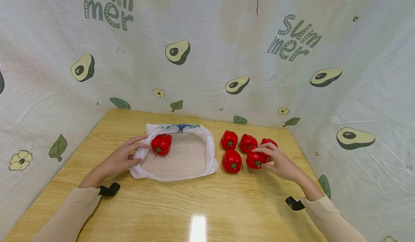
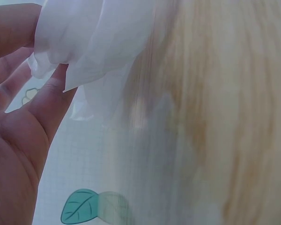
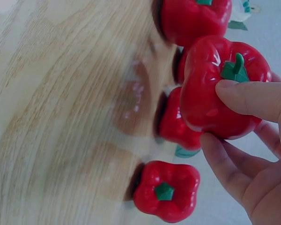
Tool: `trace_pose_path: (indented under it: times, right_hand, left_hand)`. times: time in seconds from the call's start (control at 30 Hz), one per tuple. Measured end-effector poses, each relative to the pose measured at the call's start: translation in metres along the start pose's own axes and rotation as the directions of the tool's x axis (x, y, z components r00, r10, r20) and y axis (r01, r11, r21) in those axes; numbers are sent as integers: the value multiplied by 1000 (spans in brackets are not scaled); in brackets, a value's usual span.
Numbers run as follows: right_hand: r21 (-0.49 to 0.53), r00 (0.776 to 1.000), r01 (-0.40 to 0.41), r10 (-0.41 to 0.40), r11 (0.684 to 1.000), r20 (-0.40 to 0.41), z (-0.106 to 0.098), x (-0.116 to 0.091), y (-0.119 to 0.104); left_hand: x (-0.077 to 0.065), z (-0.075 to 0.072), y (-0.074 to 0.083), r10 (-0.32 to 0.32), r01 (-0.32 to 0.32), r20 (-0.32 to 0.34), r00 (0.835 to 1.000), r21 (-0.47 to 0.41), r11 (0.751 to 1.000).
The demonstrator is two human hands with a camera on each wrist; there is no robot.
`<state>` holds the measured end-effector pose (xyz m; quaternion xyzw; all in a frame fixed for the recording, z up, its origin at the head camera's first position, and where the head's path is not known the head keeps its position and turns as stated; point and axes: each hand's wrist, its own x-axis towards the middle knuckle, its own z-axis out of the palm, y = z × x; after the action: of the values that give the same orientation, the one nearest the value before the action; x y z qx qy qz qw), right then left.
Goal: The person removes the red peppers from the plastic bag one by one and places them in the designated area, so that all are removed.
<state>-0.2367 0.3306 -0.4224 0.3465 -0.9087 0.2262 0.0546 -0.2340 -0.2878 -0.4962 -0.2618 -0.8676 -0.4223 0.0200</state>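
On the left, a white plastic bag (image 1: 211, 152) lies with its mouth spread wide and a red bell pepper (image 1: 164, 141) inside, by the left side. My left hand (image 1: 121, 158) holds that side's rim; in the left wrist view, thumb and fingers pinch the thin plastic (image 2: 98, 42). Over on the right, my right hand (image 1: 279, 161) grips another red bell pepper (image 3: 201, 89), thumb beside its green stem and fingers around the far side. In the right wrist view this pepper overlaps others behind it and its underside is hidden.
Several more red bell peppers stand close around the right hand, including one at front left (image 1: 231, 159) and one at the back (image 1: 228, 139). The wooden table (image 1: 155, 206) meets a printed cloth (image 1: 201, 69) at the back and sides.
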Motion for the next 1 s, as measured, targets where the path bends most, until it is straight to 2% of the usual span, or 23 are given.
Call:
trace_pose_path:
  times: [0.13,0.37,0.63,0.87,1.0]
  right_hand:
    - [3,1000,10,-10,1000,-1,5,-1,5]
    - [45,998,-50,49,998,31,13,-2,14]
    - [121,996,-78,71,990,57,18,-3,17]
    - [53,997,-67,64,996,54,22,-4,17]
    - [59,997,-64,61,996,55,24,-5,16]
  left_hand:
    - [-1,0,0,1,-1,-2,1000,0,1000]
    - [-1,1,0,-3,3,-3,1000,6,1000]
    - [0,-1,2,5,-5,-2,1000,6,1000]
    - [0,0,1,-1,1,0,1000,3,1000]
    - [1,0,0,-1,1,0,1000,1,1000]
